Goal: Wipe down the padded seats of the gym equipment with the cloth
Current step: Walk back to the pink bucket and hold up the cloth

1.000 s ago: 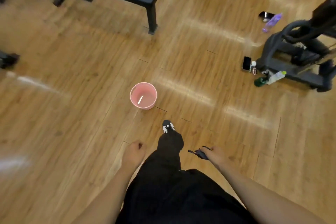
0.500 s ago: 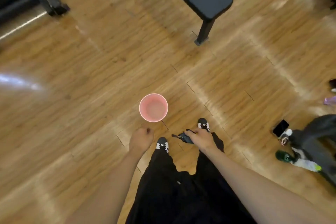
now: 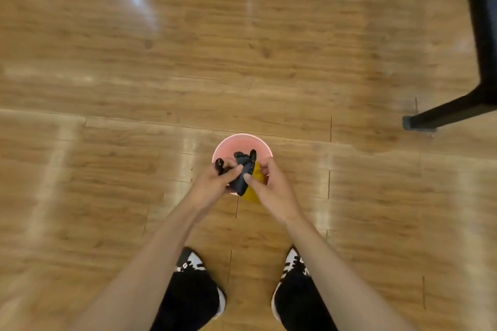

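Our left hand (image 3: 212, 183) and right hand (image 3: 271, 187) both pinch bunched dark cloth (image 3: 243, 169) over pink bucket (image 3: 231, 144); black bench leg (image 3: 443, 113) well apart, right.

**Surfaces at the bucket: gloss wood, matt black, soft cloth**

Floor (image 3: 188, 62): wood-grain planks, smooth and high gloss; you get white glare streaks across it.
Bucket (image 3: 226, 146): pink, looks like smooth plastic, with a slight sheen on the inner wall.
Cloth (image 3: 243, 172): dark fabric, matt, crumpled into soft folds. A yellow patch (image 3: 254, 188) sits against it, matt too; you can't tell if it's the same piece.
Bench leg (image 3: 451, 111): black, flat matt finish, looks like painted metal. Its grey foot cap (image 3: 416, 125) looks duller.
Your trousers (image 3: 188, 301): black cloth, no shine.
Your shoes (image 3: 192, 263): black and white, smooth uppers, blurred.
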### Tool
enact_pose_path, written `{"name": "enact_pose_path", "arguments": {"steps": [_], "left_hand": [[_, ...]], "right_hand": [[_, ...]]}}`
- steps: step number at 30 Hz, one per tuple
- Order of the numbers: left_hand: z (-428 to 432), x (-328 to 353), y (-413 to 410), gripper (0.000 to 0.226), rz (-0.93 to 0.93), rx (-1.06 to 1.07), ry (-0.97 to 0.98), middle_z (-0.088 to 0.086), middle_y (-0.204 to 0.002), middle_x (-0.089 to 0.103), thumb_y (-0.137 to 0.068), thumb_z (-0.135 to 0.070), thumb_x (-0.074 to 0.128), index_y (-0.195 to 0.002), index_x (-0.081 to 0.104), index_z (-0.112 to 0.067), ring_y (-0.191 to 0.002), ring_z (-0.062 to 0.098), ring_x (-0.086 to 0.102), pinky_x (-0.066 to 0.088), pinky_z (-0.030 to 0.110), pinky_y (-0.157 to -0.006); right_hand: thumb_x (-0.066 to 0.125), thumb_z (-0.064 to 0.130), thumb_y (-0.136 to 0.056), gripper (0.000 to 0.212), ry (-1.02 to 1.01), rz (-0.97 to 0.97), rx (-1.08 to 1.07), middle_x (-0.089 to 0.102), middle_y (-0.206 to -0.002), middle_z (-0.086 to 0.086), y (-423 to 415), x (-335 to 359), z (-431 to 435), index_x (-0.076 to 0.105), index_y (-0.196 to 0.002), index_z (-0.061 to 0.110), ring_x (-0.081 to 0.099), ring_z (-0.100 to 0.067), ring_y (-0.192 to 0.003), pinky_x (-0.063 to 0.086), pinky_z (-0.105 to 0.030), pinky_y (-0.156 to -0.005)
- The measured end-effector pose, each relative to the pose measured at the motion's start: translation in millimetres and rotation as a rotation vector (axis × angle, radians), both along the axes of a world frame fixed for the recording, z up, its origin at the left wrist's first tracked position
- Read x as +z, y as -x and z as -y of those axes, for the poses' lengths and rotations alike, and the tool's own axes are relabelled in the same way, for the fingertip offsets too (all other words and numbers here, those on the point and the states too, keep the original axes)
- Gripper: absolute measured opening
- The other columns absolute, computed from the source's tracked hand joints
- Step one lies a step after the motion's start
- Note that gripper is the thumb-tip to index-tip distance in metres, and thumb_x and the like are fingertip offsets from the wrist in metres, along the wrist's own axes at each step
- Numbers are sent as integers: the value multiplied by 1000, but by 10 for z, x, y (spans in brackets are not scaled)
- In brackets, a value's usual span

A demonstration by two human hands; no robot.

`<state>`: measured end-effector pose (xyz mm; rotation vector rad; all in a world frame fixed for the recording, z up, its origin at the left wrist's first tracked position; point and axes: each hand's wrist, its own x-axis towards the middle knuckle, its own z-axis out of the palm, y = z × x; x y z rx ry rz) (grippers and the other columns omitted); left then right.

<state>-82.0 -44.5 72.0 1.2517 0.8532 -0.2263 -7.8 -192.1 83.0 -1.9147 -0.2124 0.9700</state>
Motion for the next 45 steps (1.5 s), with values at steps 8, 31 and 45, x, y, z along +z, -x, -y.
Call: {"name": "enact_pose_path", "arguments": {"steps": [8,31,45], "left_hand": [[-850,-1640,-414,11,135,-196,-77,5,-85,65,-86,-21,79,-81,70,-19,-88,20,65,55,35,-79],[-1454,-2151,-1091,16,606,-171,-545,0,-86,70,-92,3,66,-96,69,-12,-84,11,66,51,24,-78],[-1607,-1732,-916,32,639,-32,-117,18,-110,64,-97,0,35,-110,64,-2,-100,27,61,51,34,-86]], "right_hand": [[54,11,-98,28,-98,426,174,66,-75,19,-594,-1736,-477,67,-98,36,60,-1,-73,43,-26,-63],[52,6,-99,20,-346,667,183,69,-77,-2,-1438,-1674,-1414,64,-87,16,61,-2,-64,48,-16,-61],[39,30,-106,26,-351,483,-228,65,-96,-12,-1460,-1467,-1208,59,-97,16,64,-26,-87,59,-49,-78]]}}
